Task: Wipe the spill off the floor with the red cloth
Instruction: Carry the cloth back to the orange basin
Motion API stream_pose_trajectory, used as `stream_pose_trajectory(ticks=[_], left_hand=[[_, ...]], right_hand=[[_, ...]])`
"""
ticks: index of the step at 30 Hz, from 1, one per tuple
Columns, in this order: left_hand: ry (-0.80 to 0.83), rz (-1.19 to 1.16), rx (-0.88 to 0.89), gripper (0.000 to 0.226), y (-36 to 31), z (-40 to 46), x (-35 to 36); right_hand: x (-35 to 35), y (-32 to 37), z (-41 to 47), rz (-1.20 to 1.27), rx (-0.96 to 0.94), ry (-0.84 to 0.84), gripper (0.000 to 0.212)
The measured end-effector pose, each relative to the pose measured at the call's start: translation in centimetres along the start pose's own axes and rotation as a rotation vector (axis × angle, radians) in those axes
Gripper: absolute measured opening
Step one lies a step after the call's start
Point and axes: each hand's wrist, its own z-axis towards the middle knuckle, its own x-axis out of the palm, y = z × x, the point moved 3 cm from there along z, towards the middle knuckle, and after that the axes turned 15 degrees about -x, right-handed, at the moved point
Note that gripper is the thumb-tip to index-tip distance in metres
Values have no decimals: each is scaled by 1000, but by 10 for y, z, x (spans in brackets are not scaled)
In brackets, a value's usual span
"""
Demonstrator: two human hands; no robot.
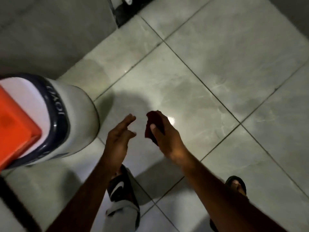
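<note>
A: Cloth (154, 126) — where is it seen?

B: It is bunched in the right hand (164, 139), with the thumb pressed across its front and the fingers wrapped behind. It is held in the air above the floor (209, 67), not touching it.

A: And the other hand?

B: The left hand (118, 139) is held just left of the grip, apart from the cloth. Its fingers are spread and slightly curled, and nothing is held in it.

A: What is seen nearer than the grip?

B: Two feet in dark slides are seen below the forearms: the left slide (120, 186) under the left wrist, the right slide (237, 183) lower right of the grip. A grey trouser leg (122, 213) is seen at the left foot.

A: To the side?

B: Well left of the grip, a white drum (73, 118) with a dark band is stood on the floor, and an orange box (15, 128) is rested on top of it.

A: Beyond the grip?

B: Glossy grey tiles with dark grout lines are seen, and a bright glint lies just right of the cloth. No spill can be made out; the frame is blurred. Farther still, a dark frame (120, 12) is seen at the top edge.
</note>
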Motion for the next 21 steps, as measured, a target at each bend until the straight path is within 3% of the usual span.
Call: stream_pose_trajectory(ticks=[3,6,8,10,11,13,15,17,21], left_hand=[[72,-1,15,42,-35,-41,-46],[-78,-27,80,32,-60,-77,-105],[-119,-62,119,25,-68,-96,-144],[-102,-141,132,22,-71,-113,-191],[-89,-186,136,23,-70,-120,-213],[-91,-267,121,24,-63,-124,-250],[-155,-362,66,23,-50,-120,-284],[-271,-425,6,20,-34,-109,-311],[-578,-386,-139,11,0,-82,-353]], right_hand=[[47,69,-4,-173,-143,162,57],[109,130,-10,-186,-309,281,81],[138,153,-10,-41,-240,336,110],[165,167,0,203,-14,409,128],[179,173,7,362,109,428,126],[204,183,23,670,276,389,98],[239,189,37,762,313,327,67],[276,189,46,603,293,259,54],[337,179,64,171,160,202,53]])
